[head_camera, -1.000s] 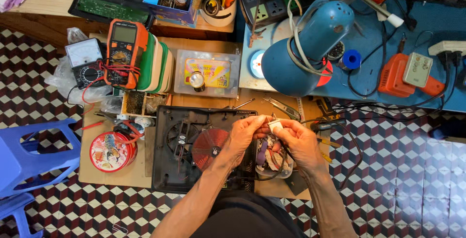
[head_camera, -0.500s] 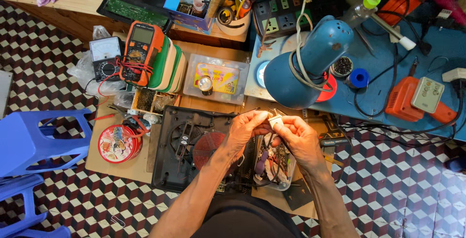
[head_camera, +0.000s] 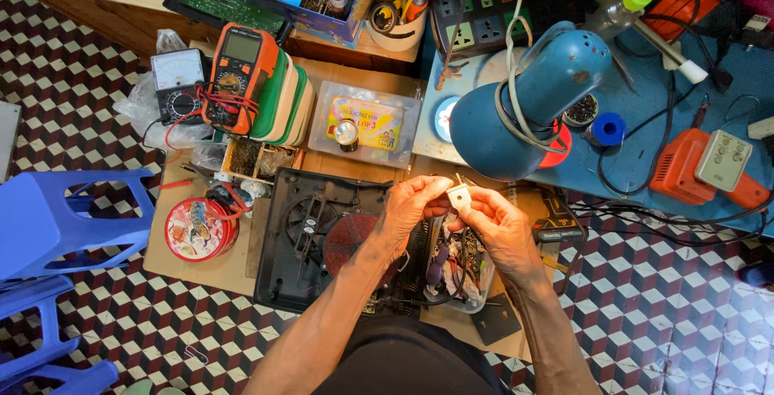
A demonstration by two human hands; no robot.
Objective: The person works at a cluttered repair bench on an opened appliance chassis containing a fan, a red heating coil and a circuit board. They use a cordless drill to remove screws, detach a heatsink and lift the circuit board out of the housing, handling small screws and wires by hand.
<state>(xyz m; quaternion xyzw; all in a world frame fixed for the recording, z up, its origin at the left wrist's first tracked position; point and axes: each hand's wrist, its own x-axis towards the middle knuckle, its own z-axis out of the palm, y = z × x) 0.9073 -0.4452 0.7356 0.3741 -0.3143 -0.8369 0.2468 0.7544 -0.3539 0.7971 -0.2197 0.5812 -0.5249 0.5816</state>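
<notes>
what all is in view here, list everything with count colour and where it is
small part: 1, white, pinched between both hands over the board
opened appliance: 1, black with a reddish disc, centre of the board
desk lamp: 1, blue, behind the hands
digital multimeter: 1, orange, upper left, leaning on stacked boxes
analog meter: 1, black with a white face, left of the multimeter
round tin: 1, red, left of the appliance
clear box: 1, with a yellow card, behind the appliance
power strip: 1, dark, top centre
orange tool: 1, right, on the blue top
plastic stool: 1, blue, far left
left hand: 1, on the part
right hand: 1, on the part
</notes>
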